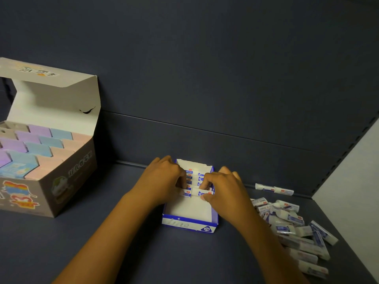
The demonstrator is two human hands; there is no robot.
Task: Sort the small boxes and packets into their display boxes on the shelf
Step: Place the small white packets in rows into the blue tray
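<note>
Hands are both down in the small blue-and-white display box (189,224) sitting on the dark shelf (123,242). Left hand (164,179) has its fingers (181,182) curled down onto the left end of the nearest eraser packet (193,193), right hand (223,188) has its fingers (206,184) pinched on that packet's right end, so it's clamped between the two. Just beyond the fingertips, more packets (193,177) are lined up in rows toward the back of the box; the near half is bare. Loose packets (293,228) are heaped off to the right of the right hand. Well left of the left hand there's a bigger open box (67,181) with pastel cartons (41,148).
</note>
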